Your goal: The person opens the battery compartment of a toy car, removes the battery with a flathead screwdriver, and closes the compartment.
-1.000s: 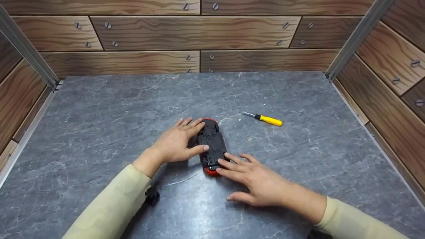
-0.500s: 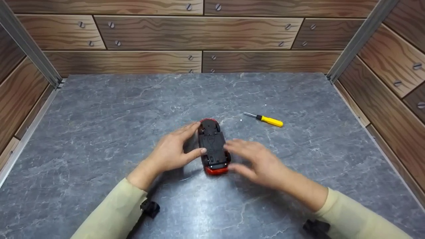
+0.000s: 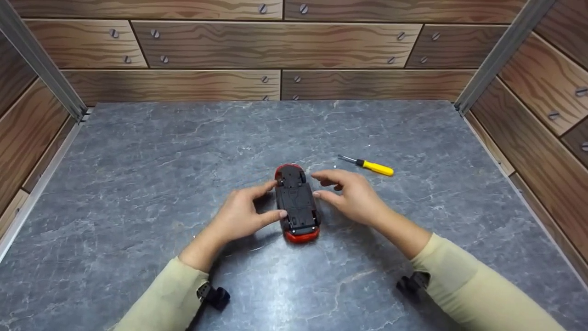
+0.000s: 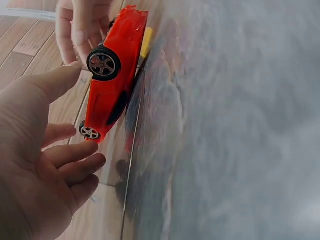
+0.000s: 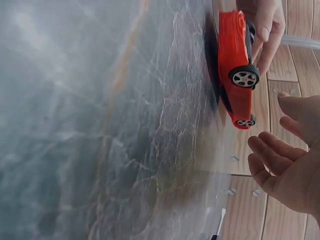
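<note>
A red toy car (image 3: pixel 296 202) lies upside down on the table, its black underside facing up. My left hand (image 3: pixel 241 211) is at the car's left side, thumb and forefinger spread along the edge, the thumb tip by a wheel (image 4: pixel 103 63) in the left wrist view. The right hand (image 3: pixel 351 195) hovers off the car's right side with loosely bent fingers and nothing between them. In the right wrist view a gap separates those fingers from the red body (image 5: pixel 234 45).
Right of the car's far end lies a screwdriver (image 3: pixel 376 168) with a yellow handle. Small bright specks (image 3: pixel 369 145) lie near it on the grey marbled table (image 3: pixel 183 138). Wood-patterned walls (image 3: pixel 271 46) enclose the back and sides.
My right hand has moved from the car's near end up along its right side and come off it. The left hand has shifted slightly toward me, its fingers drawn back to the car's edge.
</note>
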{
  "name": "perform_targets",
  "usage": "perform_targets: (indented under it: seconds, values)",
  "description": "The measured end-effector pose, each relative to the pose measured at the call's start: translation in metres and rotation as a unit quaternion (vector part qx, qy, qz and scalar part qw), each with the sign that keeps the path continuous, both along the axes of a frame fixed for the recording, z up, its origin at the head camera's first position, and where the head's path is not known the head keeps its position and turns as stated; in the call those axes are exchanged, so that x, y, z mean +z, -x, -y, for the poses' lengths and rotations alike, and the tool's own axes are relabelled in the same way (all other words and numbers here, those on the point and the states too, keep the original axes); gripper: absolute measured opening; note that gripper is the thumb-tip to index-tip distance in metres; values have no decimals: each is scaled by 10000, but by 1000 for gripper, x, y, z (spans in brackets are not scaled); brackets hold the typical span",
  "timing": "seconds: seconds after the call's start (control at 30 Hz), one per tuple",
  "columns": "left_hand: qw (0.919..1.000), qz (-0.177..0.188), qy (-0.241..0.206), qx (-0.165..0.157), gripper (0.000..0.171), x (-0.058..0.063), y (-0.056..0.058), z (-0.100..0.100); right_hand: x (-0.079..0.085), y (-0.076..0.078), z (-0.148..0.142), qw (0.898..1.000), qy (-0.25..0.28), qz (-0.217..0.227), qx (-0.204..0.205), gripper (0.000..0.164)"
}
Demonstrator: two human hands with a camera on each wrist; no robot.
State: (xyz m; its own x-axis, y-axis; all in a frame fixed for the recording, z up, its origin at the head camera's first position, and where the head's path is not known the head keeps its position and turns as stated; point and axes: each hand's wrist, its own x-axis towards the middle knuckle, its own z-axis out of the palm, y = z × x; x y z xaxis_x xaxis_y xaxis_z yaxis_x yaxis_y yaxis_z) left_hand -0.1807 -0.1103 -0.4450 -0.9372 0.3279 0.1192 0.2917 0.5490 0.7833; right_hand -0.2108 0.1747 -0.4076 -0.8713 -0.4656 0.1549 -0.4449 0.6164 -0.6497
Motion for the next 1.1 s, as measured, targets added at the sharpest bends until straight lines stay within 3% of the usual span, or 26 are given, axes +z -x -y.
perform_targets:
  seconds: [0.17,0.53,1.1]
  values:
    - [9990,253,-347,-129,76,-4,1,-1,-5,10,3,9994,106,320,-24,41]
    - [9967,241,-734,-233,75,-9,6,1,-7,22,11,9986,-43,497,186,45]
    - [9972,240,-679,-205,71,-19,6,1,-17,22,12,9960,-534,355,615,46]
